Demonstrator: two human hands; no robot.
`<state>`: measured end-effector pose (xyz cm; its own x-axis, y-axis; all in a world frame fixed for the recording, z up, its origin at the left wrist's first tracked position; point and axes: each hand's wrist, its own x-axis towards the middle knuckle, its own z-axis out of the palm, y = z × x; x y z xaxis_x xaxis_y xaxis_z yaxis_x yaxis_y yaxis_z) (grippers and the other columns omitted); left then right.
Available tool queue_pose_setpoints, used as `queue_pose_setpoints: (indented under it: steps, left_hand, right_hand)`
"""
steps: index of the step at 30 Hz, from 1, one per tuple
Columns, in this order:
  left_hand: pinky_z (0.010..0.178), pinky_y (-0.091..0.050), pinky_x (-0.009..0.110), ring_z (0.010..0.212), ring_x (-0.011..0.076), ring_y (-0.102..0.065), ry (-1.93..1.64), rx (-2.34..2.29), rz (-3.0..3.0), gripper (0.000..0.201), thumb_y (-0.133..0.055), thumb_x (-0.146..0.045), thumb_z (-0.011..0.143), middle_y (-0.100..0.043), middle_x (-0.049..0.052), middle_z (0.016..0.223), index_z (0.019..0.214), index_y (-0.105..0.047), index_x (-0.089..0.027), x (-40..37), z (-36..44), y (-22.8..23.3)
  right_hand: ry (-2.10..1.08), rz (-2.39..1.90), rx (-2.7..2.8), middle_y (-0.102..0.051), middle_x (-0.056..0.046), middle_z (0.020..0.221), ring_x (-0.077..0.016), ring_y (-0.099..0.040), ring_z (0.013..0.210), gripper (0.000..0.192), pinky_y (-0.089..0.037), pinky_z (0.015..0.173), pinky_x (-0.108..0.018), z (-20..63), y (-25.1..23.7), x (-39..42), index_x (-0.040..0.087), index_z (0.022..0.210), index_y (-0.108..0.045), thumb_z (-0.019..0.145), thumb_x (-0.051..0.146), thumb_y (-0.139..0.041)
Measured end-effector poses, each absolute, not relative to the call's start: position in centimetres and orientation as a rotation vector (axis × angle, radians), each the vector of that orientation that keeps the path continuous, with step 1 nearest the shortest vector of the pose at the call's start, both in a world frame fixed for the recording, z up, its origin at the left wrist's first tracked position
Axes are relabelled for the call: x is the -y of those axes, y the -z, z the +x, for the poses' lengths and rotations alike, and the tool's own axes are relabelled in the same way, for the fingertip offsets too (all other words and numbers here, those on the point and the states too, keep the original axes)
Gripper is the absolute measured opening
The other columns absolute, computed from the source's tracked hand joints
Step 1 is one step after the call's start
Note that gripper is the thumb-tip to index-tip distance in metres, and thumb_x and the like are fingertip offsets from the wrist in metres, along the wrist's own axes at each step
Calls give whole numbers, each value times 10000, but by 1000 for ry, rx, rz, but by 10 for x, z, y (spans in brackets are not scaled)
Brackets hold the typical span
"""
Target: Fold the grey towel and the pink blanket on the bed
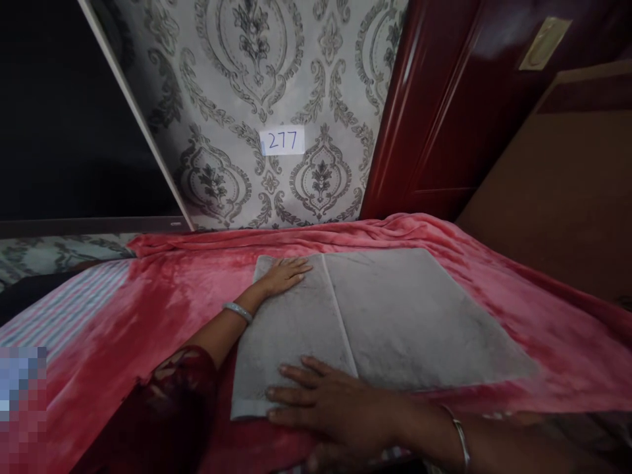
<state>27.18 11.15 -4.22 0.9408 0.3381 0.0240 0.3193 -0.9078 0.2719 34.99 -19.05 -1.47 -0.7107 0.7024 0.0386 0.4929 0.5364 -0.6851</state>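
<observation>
- Your left hand (284,275) lies flat, fingers spread, palm down on the far left corner of the grey towel (395,316). It grips nothing.
- Your right hand (328,405) is also flat with fingers spread, pressing the near left edge of the towel; no pinch there either.
- The towel lies spread on the pink blanket (543,296) that covers the bed, with a crease running from far to near, just right of both hands.
- Step in hand, as I judge it: smoothing or pinning the left panel of the towel, mid-fold.
- A next move would call for you to close fingers on an edge or corner. Flat palms can't lift the cloth.
- Behind: patterned wallpaper (247,79) with a paper label (282,141) reading 277, and a dark red door (444,99) on the right.
</observation>
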Motion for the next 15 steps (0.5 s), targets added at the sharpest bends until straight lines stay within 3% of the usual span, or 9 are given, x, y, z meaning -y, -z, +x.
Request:
queue_pose_setpoints:
  steps: [3,5,10,15]
  left_hand:
    - [1203,-101,590,1511,269,-224,-120,-501,2875,505,-309,-409,1014,-313,56,1623,1490,-435,-299,-108,272,41]
    - [1202,-120,594,1510,279,-225,-132,-534,2907,508,-314,-385,1011,-318,67,1620,1491,-438,-271,-103,272,36]
    - [1212,-171,549,1478,274,-309,-250,-680,2981,493,-348,-351,998,-466,92,1536,1441,-511,-208,-85,261,13]
    - [1200,-174,581,1475,286,-315,-201,-745,2998,549,-361,-455,994,-422,94,1565,1491,-440,-237,-62,237,13]
  right_hand:
    - [-1117,-994,2368,-329,-25,1607,-225,-257,1495,678,-181,1232,-437,358,1,197,343,1565,-279,965,552,-517]
    - [-1024,-1111,2256,-354,-41,1597,-217,-334,1464,677,-276,1199,-405,369,-6,186,318,1563,-296,967,579,-488]
    - [-435,-1593,2153,-223,-151,1634,-285,-128,1526,742,-171,1218,-520,398,6,127,160,1582,-237,986,543,-457]
    - [-205,-1858,2256,-167,-111,1652,-297,-85,1531,691,-129,1196,-598,409,43,99,228,1585,-227,999,543,-414]
